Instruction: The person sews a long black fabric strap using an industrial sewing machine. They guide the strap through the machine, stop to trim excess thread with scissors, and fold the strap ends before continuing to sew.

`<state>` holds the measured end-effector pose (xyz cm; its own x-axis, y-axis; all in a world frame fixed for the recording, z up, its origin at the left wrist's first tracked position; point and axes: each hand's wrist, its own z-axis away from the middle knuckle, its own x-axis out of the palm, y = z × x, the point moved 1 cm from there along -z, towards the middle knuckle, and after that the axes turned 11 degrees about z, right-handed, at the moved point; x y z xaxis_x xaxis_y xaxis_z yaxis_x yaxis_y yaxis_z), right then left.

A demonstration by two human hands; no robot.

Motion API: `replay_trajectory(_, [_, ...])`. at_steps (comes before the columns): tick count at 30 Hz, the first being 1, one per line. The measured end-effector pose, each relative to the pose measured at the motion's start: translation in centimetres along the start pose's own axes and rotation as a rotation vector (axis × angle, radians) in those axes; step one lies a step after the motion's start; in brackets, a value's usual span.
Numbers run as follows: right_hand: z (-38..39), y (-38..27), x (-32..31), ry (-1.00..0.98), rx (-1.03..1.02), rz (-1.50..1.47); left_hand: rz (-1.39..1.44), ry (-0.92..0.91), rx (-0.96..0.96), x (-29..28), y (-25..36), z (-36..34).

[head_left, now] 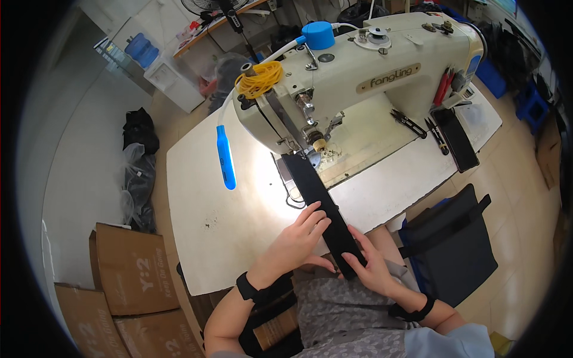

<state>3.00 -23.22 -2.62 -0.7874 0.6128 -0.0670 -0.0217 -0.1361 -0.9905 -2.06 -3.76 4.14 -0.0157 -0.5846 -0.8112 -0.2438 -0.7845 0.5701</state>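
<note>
A long, flat strip of black fabric runs from the presser foot area of the white sewing machine toward me, over the table's near edge. My left hand is on the strip's left side, bent fingers on top and the thumb lower down by its edge. At the near end, my right hand grips the strip, thumb on top and fingers along its right side. The far end of the fabric lies just beside the needle area, where the exact contact is too small to make out.
A lit blue lamp hangs left of the machine head. Black thread snips, a second pair of snips and a dark phone-like slab lie on the right. A black fabric piece covers a seat; cardboard boxes stand left.
</note>
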Motion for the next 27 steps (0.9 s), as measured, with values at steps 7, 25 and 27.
replay_trajectory(7, [-0.6,0.4,-0.1,-0.015,0.002,-0.054,-0.102,0.02,-0.004,0.7,0.2,-0.3])
replay_trajectory(25, [-2.7,-1.4,-0.8,-0.061,0.028,-0.009,-0.07,-0.034,0.043,-2.3,-3.6,-1.8])
replay_trajectory(27, [-2.8,-1.8,-0.8,-0.065,0.039,-0.011,-0.05,-0.057,0.04,-2.8,-3.5,-2.3])
